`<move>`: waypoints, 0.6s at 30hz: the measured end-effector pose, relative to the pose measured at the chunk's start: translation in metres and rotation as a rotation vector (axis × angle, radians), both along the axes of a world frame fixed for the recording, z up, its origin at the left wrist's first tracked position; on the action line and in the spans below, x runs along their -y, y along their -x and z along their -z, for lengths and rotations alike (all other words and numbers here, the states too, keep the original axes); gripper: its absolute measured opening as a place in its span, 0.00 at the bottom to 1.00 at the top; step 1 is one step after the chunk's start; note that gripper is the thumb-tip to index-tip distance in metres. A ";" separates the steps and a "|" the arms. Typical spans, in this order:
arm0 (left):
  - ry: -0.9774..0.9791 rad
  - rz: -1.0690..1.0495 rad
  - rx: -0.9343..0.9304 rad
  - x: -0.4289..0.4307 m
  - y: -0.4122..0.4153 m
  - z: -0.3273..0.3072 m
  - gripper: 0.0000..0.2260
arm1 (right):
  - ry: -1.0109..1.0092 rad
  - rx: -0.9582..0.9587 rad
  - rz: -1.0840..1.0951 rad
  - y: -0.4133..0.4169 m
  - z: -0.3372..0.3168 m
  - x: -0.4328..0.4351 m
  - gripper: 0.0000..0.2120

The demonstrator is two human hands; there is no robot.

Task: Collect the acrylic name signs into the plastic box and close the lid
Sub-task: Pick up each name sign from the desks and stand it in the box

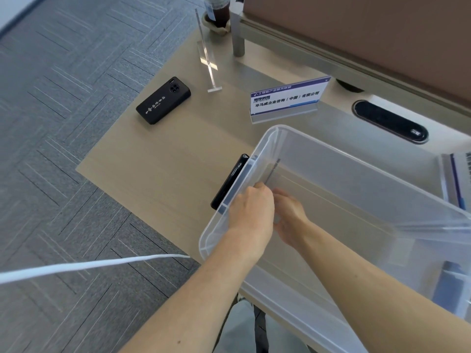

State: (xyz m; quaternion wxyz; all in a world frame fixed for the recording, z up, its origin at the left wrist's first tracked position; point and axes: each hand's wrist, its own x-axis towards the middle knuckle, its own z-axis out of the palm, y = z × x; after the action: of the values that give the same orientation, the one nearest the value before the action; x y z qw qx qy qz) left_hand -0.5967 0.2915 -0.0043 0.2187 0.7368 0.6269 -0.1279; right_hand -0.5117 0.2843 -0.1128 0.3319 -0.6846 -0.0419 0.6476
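A clear plastic box (356, 159) stands open on the wooden desk, lid off. Both my hands reach inside it at its left wall. My left hand (251, 210) and my right hand (290, 217) together hold a thin acrylic name sign (272, 171), seen edge-on, upright against that wall. A second acrylic name sign (288, 98), with a white and blue card of printed characters, stands on the desk behind the box. A third, clear acrylic sign (207, 62) stands edge-on farther back. Another sign (456, 179) shows partly at the right edge.
A black phone (163, 100) lies on the desk at the left. Another black phone (229, 182) leans against the box's left outer wall. A drink cup (218, 8) and a metal post (238, 39) stand at the back. A cable port (390, 122) sits in the desk. A white cable (76, 266) crosses below.
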 end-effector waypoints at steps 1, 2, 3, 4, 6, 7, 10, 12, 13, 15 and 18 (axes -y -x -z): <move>0.005 -0.015 0.010 0.001 -0.001 -0.002 0.14 | -0.005 -0.007 -0.007 -0.001 -0.006 0.000 0.19; 0.008 -0.028 0.023 0.002 -0.002 -0.005 0.15 | -0.011 -0.012 -0.009 -0.002 -0.013 0.001 0.24; 0.007 -0.037 0.043 0.003 -0.004 -0.010 0.15 | -0.026 -0.008 -0.019 -0.003 -0.021 0.003 0.28; -0.005 -0.040 0.073 0.002 -0.006 -0.018 0.14 | -0.047 0.017 -0.035 -0.005 -0.028 0.004 0.30; -0.071 -0.031 0.186 -0.005 -0.010 -0.038 0.10 | -0.105 0.084 -0.093 -0.010 -0.053 0.008 0.31; -0.113 -0.034 0.267 -0.013 -0.013 -0.051 0.09 | -0.149 0.098 -0.088 -0.014 -0.066 0.011 0.33; -0.196 -0.082 0.543 -0.038 -0.026 -0.100 0.15 | -0.281 0.106 -0.041 -0.036 -0.124 0.016 0.24; -0.217 -0.094 0.729 -0.051 -0.041 -0.143 0.16 | -0.402 0.169 -0.033 -0.058 -0.172 0.021 0.19; -0.203 -0.103 0.824 -0.057 -0.050 -0.164 0.16 | -0.459 0.222 -0.022 -0.073 -0.196 0.026 0.18; -0.127 -0.142 0.993 -0.064 -0.068 -0.203 0.16 | -0.543 0.327 0.021 -0.105 -0.240 0.038 0.16; 0.013 -0.116 1.119 -0.069 -0.097 -0.243 0.14 | -0.633 0.461 0.164 -0.157 -0.297 0.066 0.10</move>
State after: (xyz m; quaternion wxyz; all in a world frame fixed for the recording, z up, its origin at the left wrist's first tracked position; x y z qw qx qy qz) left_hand -0.4998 0.3605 0.2388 0.5291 0.6552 0.4540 0.2910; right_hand -0.3543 0.2186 0.1843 0.5589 -0.6771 -0.2579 0.4033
